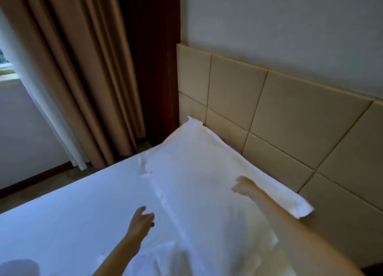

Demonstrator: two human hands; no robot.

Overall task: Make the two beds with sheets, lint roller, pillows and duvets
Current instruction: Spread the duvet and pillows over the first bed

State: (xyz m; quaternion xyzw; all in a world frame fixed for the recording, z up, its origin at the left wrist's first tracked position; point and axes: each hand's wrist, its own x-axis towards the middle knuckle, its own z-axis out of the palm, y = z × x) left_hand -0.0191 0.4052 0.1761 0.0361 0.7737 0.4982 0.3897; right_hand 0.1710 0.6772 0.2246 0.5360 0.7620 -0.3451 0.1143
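Pillow (196,172): white, lay against headboard (290,114), on sheet (72,209).
Left grip (141,222): hung released above sheet, fingers loose.
Right grip (243,185): on Pillow; blurred, state not tellable.

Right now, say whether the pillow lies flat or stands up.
Flat: the pillow lies on the sheet, long edge along the headboard.

Pillow (196,168) by headboard (290,110) — R hand (244,185) on it, L hand (141,222) over sheet (72,213).

pillow (199,172): white cloth, creased | sheet (72,209): white cloth, smooth, matt | headboard (290,114): beige padded panels, slight sheen | curtain (68,68): tan cloth, pleated
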